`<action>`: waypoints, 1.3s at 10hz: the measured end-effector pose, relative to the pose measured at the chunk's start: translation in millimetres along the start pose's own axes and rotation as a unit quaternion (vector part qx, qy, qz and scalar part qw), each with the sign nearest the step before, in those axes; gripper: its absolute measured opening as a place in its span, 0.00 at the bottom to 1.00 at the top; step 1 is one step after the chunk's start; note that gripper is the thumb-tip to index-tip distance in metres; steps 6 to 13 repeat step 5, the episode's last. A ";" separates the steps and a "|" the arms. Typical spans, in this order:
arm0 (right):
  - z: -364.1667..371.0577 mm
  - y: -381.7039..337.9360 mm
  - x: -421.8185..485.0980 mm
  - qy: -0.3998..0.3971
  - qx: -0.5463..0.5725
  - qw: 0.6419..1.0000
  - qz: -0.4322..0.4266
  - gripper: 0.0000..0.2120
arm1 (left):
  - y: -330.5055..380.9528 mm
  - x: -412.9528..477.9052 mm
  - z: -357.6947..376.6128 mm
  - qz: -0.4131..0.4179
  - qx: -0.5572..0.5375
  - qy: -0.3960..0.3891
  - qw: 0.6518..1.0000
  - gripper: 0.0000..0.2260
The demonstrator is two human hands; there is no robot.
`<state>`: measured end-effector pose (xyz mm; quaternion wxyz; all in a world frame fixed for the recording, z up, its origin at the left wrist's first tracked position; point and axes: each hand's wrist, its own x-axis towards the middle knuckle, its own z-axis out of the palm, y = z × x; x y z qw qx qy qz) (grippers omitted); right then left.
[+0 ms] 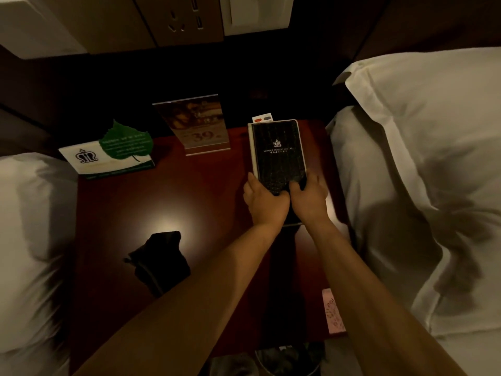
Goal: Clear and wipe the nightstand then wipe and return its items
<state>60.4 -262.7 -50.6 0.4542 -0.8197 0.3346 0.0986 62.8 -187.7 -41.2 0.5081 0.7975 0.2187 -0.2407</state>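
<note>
Black textured hotel folder (278, 153) lies near the dark red wooden nightstand's (113, 218) right edge, its near end gripped by left hand (264, 202) and right hand (309, 195); bare tabletop lies leftward.

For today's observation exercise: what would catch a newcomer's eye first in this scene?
Both hands, left and right, grip the near end of a black hotel folder at the nightstand's right side. A bright lamp reflection glares mid-table beside a dark cloth, and a green leaf card stands at the far left.
</note>
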 end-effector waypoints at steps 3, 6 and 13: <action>3.4 3.7 -0.2 0.006 -0.027 0.999 -0.022 0.23 | -10.7 -7.3 -13.4 0.008 -0.020 -0.030 0.999 0.35; 15.6 -2.6 -32.3 0.088 -0.100 0.982 -0.131 0.28 | -32.7 -11.7 -52.9 0.038 0.030 -0.018 0.999 0.31; 15.6 -2.6 -32.3 0.088 -0.100 0.982 -0.131 0.28 | -32.7 -11.7 -52.9 0.038 0.030 -0.018 0.999 0.31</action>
